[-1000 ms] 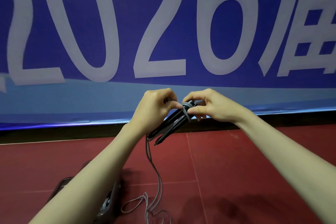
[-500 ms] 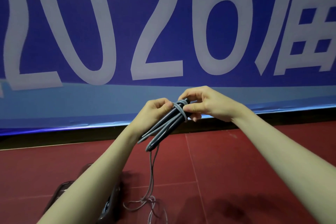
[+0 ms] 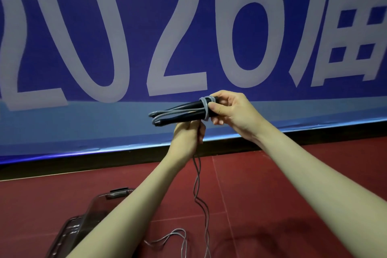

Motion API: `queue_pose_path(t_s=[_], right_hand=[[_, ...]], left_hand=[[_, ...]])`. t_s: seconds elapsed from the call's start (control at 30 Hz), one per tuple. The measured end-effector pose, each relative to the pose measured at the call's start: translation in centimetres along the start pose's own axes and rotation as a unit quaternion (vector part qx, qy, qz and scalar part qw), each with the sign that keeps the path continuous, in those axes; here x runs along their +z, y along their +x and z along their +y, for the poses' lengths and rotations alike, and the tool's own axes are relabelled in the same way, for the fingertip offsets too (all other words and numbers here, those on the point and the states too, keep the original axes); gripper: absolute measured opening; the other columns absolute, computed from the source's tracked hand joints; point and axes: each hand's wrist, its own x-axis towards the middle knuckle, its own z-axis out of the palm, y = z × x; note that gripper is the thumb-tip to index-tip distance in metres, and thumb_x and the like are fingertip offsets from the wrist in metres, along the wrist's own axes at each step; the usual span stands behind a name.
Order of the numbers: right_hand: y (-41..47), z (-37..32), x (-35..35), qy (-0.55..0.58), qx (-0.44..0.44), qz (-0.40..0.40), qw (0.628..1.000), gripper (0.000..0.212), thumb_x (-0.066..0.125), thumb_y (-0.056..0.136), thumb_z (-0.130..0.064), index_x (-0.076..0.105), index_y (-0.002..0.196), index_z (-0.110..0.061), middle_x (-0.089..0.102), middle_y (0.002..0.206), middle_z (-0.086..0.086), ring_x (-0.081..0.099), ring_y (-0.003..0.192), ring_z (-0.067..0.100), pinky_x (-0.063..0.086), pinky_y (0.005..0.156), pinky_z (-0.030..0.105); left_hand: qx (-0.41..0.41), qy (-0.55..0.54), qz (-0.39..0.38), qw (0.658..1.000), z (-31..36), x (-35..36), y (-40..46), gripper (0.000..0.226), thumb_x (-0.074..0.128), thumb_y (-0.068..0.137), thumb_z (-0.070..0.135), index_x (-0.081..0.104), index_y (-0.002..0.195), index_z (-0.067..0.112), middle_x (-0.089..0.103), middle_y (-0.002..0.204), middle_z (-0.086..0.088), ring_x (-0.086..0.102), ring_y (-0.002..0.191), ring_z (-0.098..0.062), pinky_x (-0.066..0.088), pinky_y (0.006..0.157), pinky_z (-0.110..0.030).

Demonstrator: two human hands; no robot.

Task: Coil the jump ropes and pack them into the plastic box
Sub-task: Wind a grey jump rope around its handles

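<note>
Two bare forearms reach up from the bottom of the frame toward its centre. At the lower left, a clear plastic box [image 3: 92,213] sits on the red floor [image 3: 261,184], partly hidden behind the left forearm; what lies inside it cannot be made out. Behind everything, a blue banner [image 3: 73,128] with large pale numerals fills the upper part of the frame, a dark baseboard strip running under it.

Just left of centre, the left hand [image 3: 188,134] is curled around the grey cord [image 3: 196,176], pinching it below the handles. From that hand a doubled strand hangs down, twists on itself, and ends in loose loops on the floor at the bottom centre, to the right of the box.

At centre, the two black handles [image 3: 180,113] of the jump rope lie side by side, roughly level, their narrow ends pointing left. Grey cord runs along them, and several turns are wrapped around their right end.

Right of centre, the right hand [image 3: 230,111] grips the wrapped end of the handles, thumb on the near side and fingers curled behind.
</note>
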Motion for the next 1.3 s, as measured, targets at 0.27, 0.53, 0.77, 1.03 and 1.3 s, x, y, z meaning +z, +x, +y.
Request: queue_pose_path(t_s=[0.27,0.53,0.77,1.03,1.3], right_hand=[[0.7,0.6,-1.0,-0.043,-0.025,0.167,0.985,0.008,0.057,0.093,0.0,0.062,0.092,-0.006,0.063,0.069,0.004,0.053,0.045,0.011,0.041,0.046,0.021],[1.1,0.9,-1.6,-0.121,-0.051,0.268,0.954,0.015,0.062,0.091,-0.008,0.061,0.084,-0.021,0.068,0.083,0.006,0.058,0.049,0.015,0.043,0.05,0.021],[0.4,0.7,-1.4,-0.253,-0.091,0.278,0.922,0.006,0.064,0.091,-0.014,0.061,0.094,-0.017,0.067,0.082,0.005,0.06,0.05,0.007,0.048,0.055,0.013],[0.0,0.5,-0.4,-0.368,-0.172,0.219,0.887,0.014,0.065,0.089,-0.008,0.062,0.103,-0.004,0.058,0.08,-0.001,0.055,0.069,0.02,0.038,0.064,0.009],[-0.2,0.2,0.2,-0.423,-0.229,0.164,0.861,0.014,0.065,0.087,-0.004,0.06,0.1,-0.001,0.055,0.085,-0.003,0.046,0.072,0.013,0.032,0.064,0.006]], left_hand=[[0.0,0.07,-0.065,0.995,-0.6,1.8,-1.2,0.031,0.035,0.104,0.023,0.059,0.086,0.014,0.041,0.054,0.003,0.032,0.045,-0.007,0.027,0.045,-0.021],[-0.031,0.081,-0.042,0.995,1.2,1.8,-1.0,0.028,0.039,0.101,0.025,0.063,0.092,0.014,0.046,0.054,0.009,0.035,0.042,-0.005,0.028,0.044,-0.02],[-0.045,0.155,-0.044,0.986,2.4,0.8,-0.6,0.029,0.04,0.102,0.032,0.056,0.084,0.016,0.055,0.074,0.004,0.044,0.059,-0.01,0.034,0.054,-0.025],[0.016,0.173,-0.023,0.985,4.0,-0.8,-0.6,0.037,0.042,0.101,0.035,0.057,0.072,0.019,0.05,0.068,0.0,0.039,0.054,-0.013,0.031,0.052,-0.026],[0.018,0.126,-0.027,0.991,4.8,-1.5,-0.4,0.037,0.044,0.1,0.035,0.06,0.071,0.02,0.048,0.059,0.012,0.041,0.048,-0.001,0.03,0.052,-0.024]])
